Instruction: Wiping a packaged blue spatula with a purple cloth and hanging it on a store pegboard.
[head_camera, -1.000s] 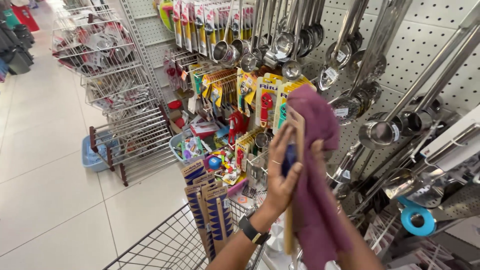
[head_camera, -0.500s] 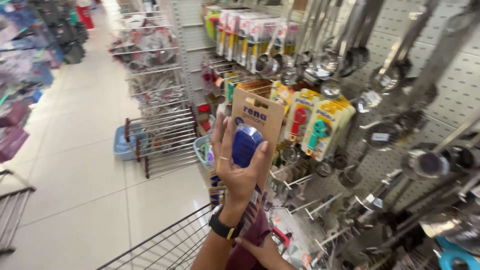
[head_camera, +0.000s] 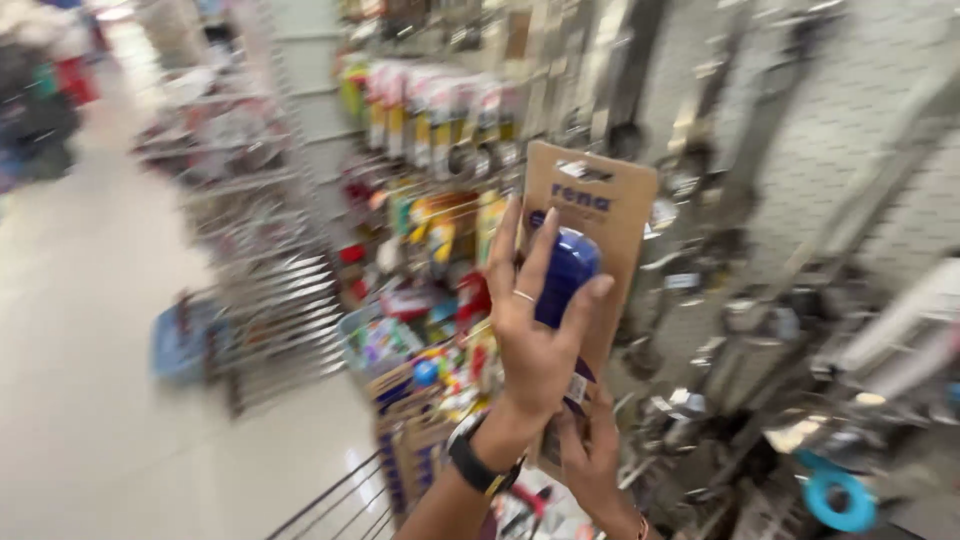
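Cart: wire shopping cart (head_camera: 330, 505) stood at lower frame edge, beside the floor (head_camera: 90, 400).
Left hand: left hand (head_camera: 535, 320) was raised, fingers wrapped on the blue item of a brown carded package (head_camera: 600, 215), ring and dark wristband visible.
Right hand: right hand (head_camera: 590, 460) gripped the card's lower edge.
Package location: held upright before blurred pegboard (head_camera: 840, 130) of hanging utensils.

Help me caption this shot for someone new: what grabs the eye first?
A brown card with a blue item on it, raised mid-frame by the left hand; the right hand grips its bottom edge. Behind hang blurred metal ladles on a pegboard wall.
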